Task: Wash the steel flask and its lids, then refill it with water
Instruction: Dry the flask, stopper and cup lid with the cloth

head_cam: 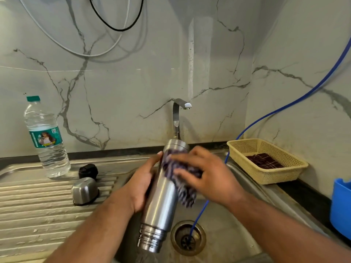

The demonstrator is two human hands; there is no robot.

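The steel flask is held upside down over the sink, its threaded mouth low and near me, water trickling from it. My left hand grips its body from the left. A purple checked cloth is pressed against the flask's upper part by my right hand, whose fingers curl round the cloth. The steel outer lid lies on the ribbed drainboard to the left. Just behind it sits the black inner lid.
A plastic water bottle stands at the back left of the drainboard. The tap rises behind the flask. A blue hose runs into the drain. A yellow basket and a blue container stand at right.
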